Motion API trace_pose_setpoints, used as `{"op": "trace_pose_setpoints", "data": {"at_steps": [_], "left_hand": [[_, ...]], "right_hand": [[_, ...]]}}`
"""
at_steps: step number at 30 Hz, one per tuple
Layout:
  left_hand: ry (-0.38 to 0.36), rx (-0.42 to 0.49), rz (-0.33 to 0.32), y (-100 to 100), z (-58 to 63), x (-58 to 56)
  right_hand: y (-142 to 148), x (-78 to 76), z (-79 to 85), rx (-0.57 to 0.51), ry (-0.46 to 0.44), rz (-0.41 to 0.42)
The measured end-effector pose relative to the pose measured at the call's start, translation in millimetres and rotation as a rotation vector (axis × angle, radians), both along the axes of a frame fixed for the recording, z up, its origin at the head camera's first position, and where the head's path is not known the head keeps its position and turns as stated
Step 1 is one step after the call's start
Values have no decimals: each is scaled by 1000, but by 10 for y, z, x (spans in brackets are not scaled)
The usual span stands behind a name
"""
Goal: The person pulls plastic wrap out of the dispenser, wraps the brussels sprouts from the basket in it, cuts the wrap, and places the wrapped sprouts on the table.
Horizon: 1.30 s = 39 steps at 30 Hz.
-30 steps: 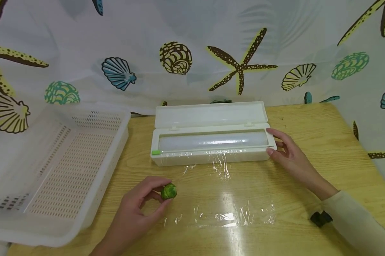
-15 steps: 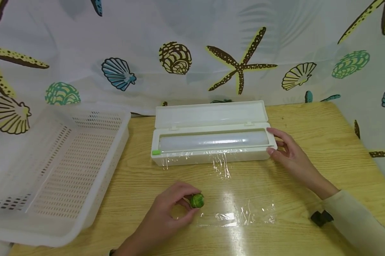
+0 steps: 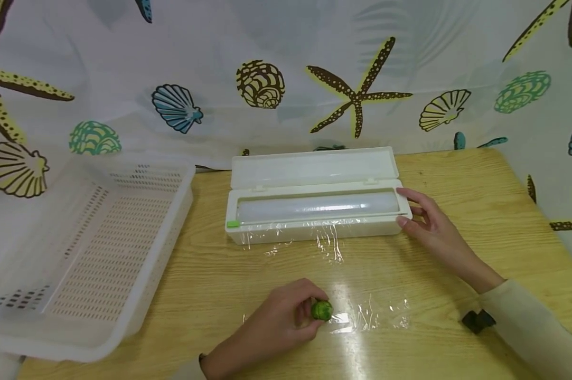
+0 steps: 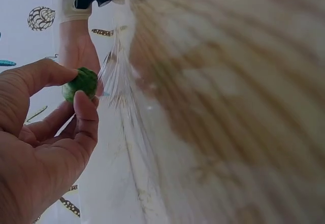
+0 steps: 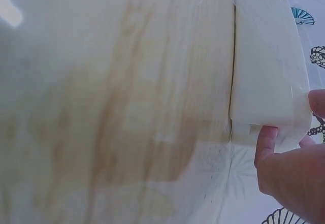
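Observation:
A small green Brussels sprout point(image 3: 321, 310) is pinched between the thumb and fingers of my left hand point(image 3: 283, 319), over the near part of a clear sheet of cling film point(image 3: 371, 314). That sheet runs from a white cling film dispenser point(image 3: 314, 232) toward me. Inside the dispenser lies the film roll point(image 3: 314, 207), with the lid point(image 3: 314, 168) raised at the back. My right hand point(image 3: 433, 227) grips the dispenser's right end, thumb at the front corner and fingers at the back. The left wrist view shows the sprout point(image 4: 81, 83) close up at the fingertips.
A white perforated plastic basket point(image 3: 145, 274) stands on the left of the wooden table point(image 3: 457, 190). A green slider point(image 3: 233, 224) sits at the dispenser's left front corner. Behind the table hangs a white curtain point(image 3: 295, 31) printed with shells and starfish.
My left hand has moved right and slightly nearer to me with the Brussels sprout, from the film's left side toward its middle. The right hand has stayed on the dispenser.

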<state>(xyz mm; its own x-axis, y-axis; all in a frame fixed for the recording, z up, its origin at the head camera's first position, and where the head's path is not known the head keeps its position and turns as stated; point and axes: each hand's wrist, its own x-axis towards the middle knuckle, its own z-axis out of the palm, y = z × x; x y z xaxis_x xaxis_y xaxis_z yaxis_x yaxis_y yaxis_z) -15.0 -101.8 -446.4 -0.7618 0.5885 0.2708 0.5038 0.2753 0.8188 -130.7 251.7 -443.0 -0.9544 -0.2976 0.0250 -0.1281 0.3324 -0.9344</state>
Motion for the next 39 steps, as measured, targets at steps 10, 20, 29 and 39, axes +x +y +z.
{"op": "trace_pose_setpoints", "data": {"at_steps": [10,20,29,39], "left_hand": [[-127,-131,13,37,-12,6],[-81,-216,20,21,7,-17],[-73,-229,37,40,1,-14],[-109,-256,93,-12,64,15]], "right_hand": [[-2,13,-13,3,-6,-7],[-21,43,-16,1,-21,7],[18,78,-22,57,6,5],[72,198,-10,37,63,-61]]}}
